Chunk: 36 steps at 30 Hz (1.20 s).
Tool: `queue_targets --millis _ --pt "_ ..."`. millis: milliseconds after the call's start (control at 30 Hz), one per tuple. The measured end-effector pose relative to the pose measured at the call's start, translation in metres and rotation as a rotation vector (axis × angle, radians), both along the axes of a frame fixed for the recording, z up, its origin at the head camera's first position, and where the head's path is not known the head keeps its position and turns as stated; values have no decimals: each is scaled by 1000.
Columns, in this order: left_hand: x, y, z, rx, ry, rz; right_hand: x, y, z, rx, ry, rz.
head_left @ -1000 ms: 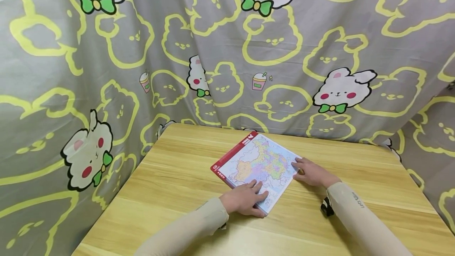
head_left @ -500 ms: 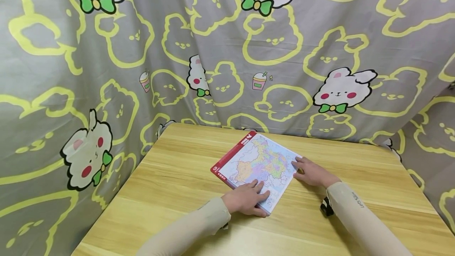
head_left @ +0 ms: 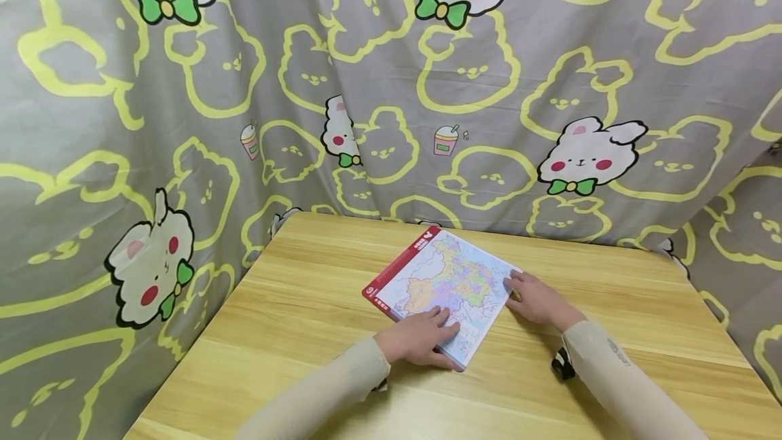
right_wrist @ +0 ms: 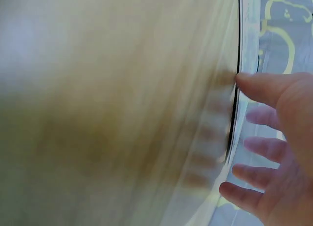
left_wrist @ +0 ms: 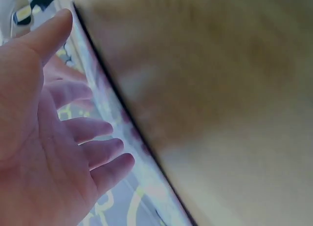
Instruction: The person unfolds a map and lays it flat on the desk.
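A flat map board [head_left: 455, 277] with a red strip along one side lies on the table, turned at an angle. Its printed map has many-coloured regions. My left hand [head_left: 418, 338] rests on its near left side, fingers spread over the map and thumb at the near corner. At the board's right side, my right hand [head_left: 539, 296] touches the edge with its fingertips. The left wrist view shows the left fingers [left_wrist: 102, 128] loosely extended beside the board's dark-lined edge. In the right wrist view, the right thumb [right_wrist: 259, 86] meets the edge, with the other fingers apart.
The wooden table [head_left: 293, 304] extends around the board on all sides. Behind it and to the left hangs a grey curtain [head_left: 379, 73] with cartoon animals. A black wrist camera [head_left: 563, 363] sits under the right sleeve.
Both hands stay on the board with only slight shifts. My left hand slid a little right and then back left; my right hand moved slightly right and nearer. The board is almost unmoved.
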<state>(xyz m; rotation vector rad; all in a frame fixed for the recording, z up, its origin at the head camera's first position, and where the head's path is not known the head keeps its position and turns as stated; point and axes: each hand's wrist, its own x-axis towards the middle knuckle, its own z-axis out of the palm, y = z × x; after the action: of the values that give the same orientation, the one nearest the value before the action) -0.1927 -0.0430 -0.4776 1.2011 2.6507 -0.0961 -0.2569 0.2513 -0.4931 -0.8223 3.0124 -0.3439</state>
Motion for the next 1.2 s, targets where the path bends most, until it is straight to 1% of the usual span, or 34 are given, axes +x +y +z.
queue_targets --millis 100,233,333,567,767,867,1067,1200 --pt "-6 -9 2 27 -22 42 6 -3 2 13 27 -12" --pt "-16 -24 3 28 -22 90 16 -9 4 16 69 2" --pt "-22 -34 4 30 -17 116 24 -16 4 1 80 19" --pt "-36 -54 7 67 -46 183 43 -34 7 -42 28 38" --pt "-47 -68 5 69 -65 241 59 -50 9 -53 -8 55" --pt "-52 -73 2 61 -63 250 65 -59 9 -63 -25 58" --pt "-61 -81 0 57 -33 224 76 -75 9 -71 -48 64" --pt "-66 -84 -2 39 -44 253 82 -83 10 -70 -65 69"
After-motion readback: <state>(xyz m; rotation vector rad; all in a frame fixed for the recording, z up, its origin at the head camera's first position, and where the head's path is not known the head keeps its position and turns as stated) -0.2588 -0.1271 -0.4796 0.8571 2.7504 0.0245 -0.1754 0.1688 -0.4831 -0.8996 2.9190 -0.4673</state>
